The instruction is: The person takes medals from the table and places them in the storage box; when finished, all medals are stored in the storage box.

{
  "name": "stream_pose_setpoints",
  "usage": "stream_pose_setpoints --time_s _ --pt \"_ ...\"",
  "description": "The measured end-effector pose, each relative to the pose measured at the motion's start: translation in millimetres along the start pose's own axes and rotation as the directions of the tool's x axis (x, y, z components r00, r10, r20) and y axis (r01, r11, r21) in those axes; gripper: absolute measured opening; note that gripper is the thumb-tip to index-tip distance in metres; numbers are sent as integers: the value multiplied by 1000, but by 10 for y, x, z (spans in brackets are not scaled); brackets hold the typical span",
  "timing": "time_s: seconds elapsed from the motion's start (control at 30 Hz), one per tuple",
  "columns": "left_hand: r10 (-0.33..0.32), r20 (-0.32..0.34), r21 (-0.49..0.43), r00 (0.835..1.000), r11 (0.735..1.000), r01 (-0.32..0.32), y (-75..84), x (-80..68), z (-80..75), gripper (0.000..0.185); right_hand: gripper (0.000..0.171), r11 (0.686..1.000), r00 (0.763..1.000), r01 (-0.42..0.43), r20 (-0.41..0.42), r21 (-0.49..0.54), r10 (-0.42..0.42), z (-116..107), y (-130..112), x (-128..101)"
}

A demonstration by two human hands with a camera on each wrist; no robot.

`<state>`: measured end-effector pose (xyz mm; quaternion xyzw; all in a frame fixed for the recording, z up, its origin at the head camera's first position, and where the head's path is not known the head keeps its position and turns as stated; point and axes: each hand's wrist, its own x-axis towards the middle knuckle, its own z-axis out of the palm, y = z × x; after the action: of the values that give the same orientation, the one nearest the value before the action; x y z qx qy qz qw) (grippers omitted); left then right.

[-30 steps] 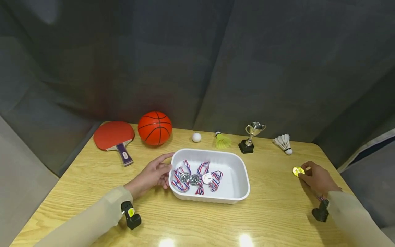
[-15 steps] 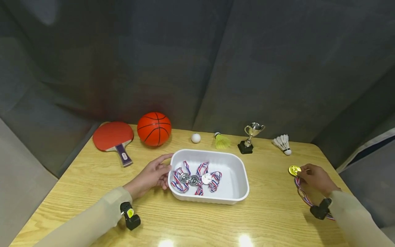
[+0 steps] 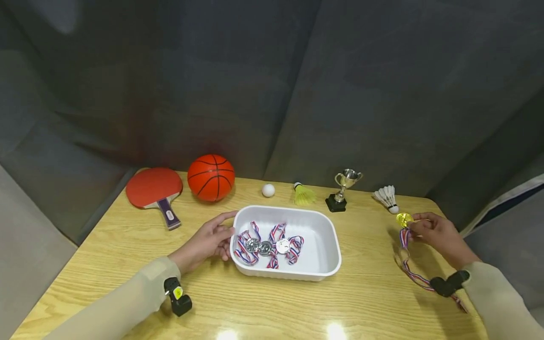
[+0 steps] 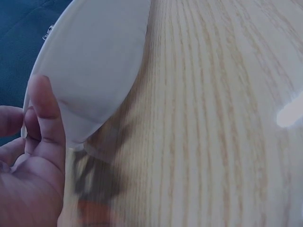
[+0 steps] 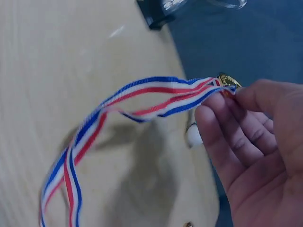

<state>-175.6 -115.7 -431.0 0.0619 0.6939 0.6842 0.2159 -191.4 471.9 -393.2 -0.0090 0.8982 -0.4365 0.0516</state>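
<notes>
Resting on one wooden table [image 3: 365, 302], one white tray [image 3: 331, 255] holds three silver medals [image 3: 267, 246]; the left hand [image 3: 208, 241], fingers relaxed, touches its left rim. At far right, the right hand [image 3: 437, 233] pinches one gold medal [image 3: 403, 219], its ribbon [image 3: 414, 274] dangling.

No readable text, number or brand anywhere. Small pale label on the paddle [image 3: 155, 191] handle too blurred to read. Faces of the silver medals [image 3: 267, 246] in the tray [image 3: 327, 264] and of the gold medal [image 3: 403, 219] too small to make out. Yellow patch on the left wrist device [image 3: 178, 296] illegible.
</notes>
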Motion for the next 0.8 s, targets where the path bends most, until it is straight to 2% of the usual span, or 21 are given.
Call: stream_pose_setpoints --time_s 0.1,0.2,0.4,0.5,0.8 --pt "1 -4 -1 1000 1000 -1 -3 -3 0 56 37 997 1000 27 -4 72 -27 -36 -137 7" --pt "5 -3 -4 1000 1000 -5 -7 -1 1 56 31 994 998 61 -12 92 -61 -62 -306 0" --pt "6 2 -2 1000 1000 -6 -7 6 6 56 33 986 988 153 -29 72 -151 -51 -741 -40" --pt "6 3 2 1000 1000 -6 -4 5 4 56 33 975 980 199 -43 103 -195 -46 -970 -39" --pt "12 3 -1 1000 1000 -12 -12 -4 2 55 36 939 949 295 -174 180 -265 38 -1662 9"
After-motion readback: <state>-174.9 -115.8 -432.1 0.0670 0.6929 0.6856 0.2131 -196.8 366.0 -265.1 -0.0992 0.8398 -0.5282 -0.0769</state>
